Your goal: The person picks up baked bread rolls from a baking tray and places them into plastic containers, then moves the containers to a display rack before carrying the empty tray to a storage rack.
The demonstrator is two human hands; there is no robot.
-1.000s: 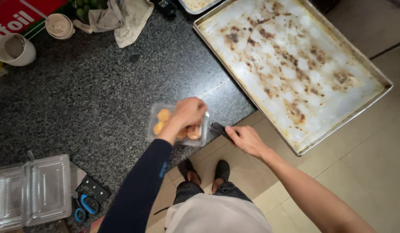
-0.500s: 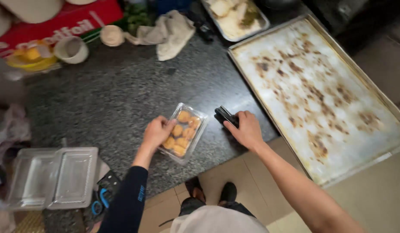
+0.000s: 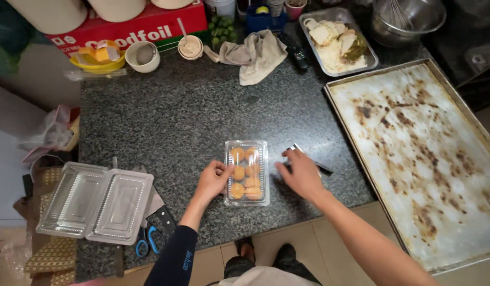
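Hands flank a clear plastic clamshell box of round golden pastries at the lower centre of the frame, on my dark granite counter. My left hand touches the box's left edge, fingers curled against the rim; whether they pinch it I cannot tell. My right hand lies spread and loose just right of the box, covering part of a small dark tool and gripping nothing that I can see. The box sits between the two hands, its long axis running up and down the frame, away from my body, and the left hand is the nearer. At lower left an empty open clamshell rests over a knife and blue-handled scissors. A large stained baking tray fills the right side. Along the top edge lie a beige cloth, small bowls and a metal pan of food.
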